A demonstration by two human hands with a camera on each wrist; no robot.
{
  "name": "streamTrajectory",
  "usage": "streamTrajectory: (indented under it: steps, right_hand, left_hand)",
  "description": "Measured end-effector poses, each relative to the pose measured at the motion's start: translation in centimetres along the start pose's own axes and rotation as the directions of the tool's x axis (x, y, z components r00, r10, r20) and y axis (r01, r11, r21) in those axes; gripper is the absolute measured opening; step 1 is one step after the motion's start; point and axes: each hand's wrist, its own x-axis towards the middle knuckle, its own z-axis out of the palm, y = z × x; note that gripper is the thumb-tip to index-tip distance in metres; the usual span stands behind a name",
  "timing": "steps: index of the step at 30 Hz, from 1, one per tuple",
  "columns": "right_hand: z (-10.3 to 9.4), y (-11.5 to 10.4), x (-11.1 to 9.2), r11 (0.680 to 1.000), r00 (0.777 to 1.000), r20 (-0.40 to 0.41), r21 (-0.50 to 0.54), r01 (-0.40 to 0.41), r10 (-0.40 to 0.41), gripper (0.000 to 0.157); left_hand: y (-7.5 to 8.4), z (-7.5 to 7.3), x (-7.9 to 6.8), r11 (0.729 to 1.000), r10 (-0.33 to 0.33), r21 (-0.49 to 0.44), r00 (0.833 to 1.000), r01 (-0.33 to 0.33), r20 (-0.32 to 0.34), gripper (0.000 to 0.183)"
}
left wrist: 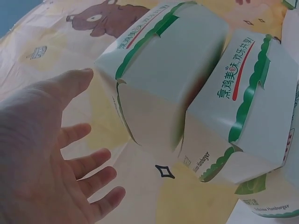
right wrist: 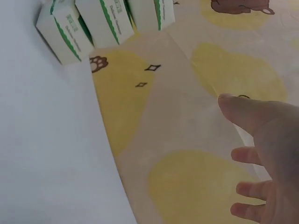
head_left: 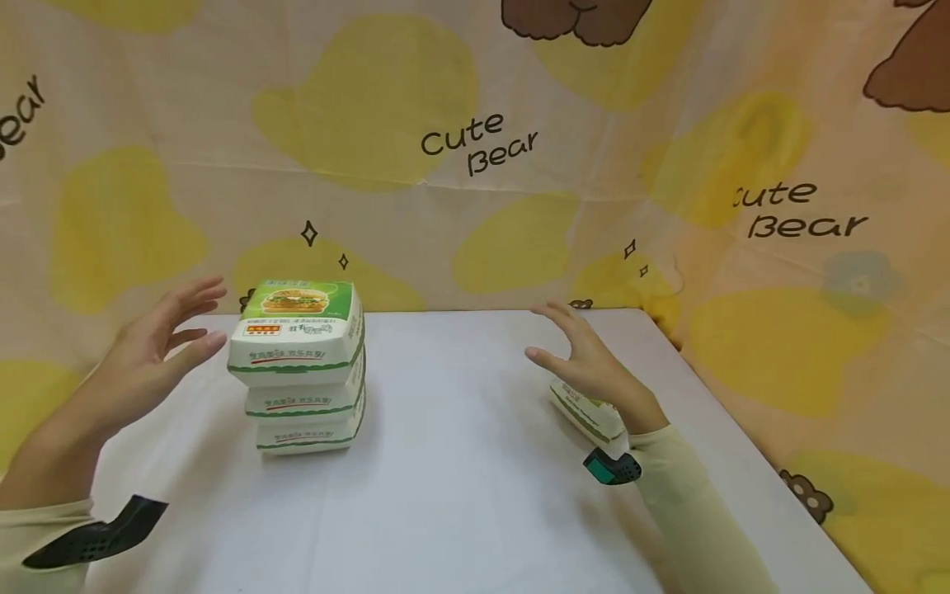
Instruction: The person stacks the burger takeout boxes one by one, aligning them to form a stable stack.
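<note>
Burger boxes [head_left: 297,373] stand three high toward the left of the white counter [head_left: 445,503], just beside the left hand [head_left: 148,363]; from my end I see a fourth box [head_left: 584,412] partly hidden by the right hand [head_left: 597,367]; the fingers [left wrist: 88,164] of both hands are spread, loosely bent and holding nothing; I expect light, fairly stiff but crushable card, best taken gently by opposite side walls.
</note>
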Motion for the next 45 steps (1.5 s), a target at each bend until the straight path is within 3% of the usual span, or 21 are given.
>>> streamTrajectory:
  steps: [7, 15, 20, 25, 33, 40, 45]
  right_hand:
    - [-1.6, 3.4, -1.7, 0.99, 0.994, 0.043, -0.104, -0.092, 0.097, 0.075]
    - [-2.3, 5.9, -3.1, 0.995, 0.986, 0.147, -0.078, -0.064, 0.075, 0.076]
    - [-2.6, 6.9, -3.8, 0.989, 0.966, 0.212, -0.048, -0.137, 0.144, 0.077]
    - [-3.0, 7.5, -4.0, 0.976, 0.942, 0.265, -0.128, -0.177, 0.206, 0.077]
    - [-3.4, 7.4, -4.0, 0.965, 0.917, 0.316, -0.167, -0.201, 0.245, 0.089]
    - [-3.5, 7.5, -4.2, 0.957, 0.893, 0.348, -0.157, -0.243, 0.284, 0.095]
    - [-3.5, 7.7, -4.4, 0.96, 0.885, 0.372, -0.105, -0.261, 0.281, 0.102]
  left_hand:
    - [0.3, 0.0, 0.1, 1.0, 0.003, -0.008, 1.0, -0.003, -0.009, 0.073]
    - [0.4, 0.0, 0.2, 1.0, 0.006, -0.02, 1.0, -0.006, -0.003, 0.077]
    - [0.4, 0.0, 0.3, 1.0, -0.001, -0.012, 1.0, 0.001, 0.001, 0.078]
    - [0.2, 0.1, 0.4, 1.0, 0.004, -0.024, 1.0, -0.004, 0.011, 0.078]
    - [-0.4, 0.6, -0.1, 0.998, 0.001, -0.069, 0.998, 0.003, 0.065, 0.075]
    - [-0.2, 0.8, -0.2, 0.991, -0.046, -0.123, 0.992, 0.06, 0.116, 0.073]
    - [0.2, 1.2, 0.1, 0.98, -0.055, -0.182, 0.984, 0.086, 0.169, 0.084]
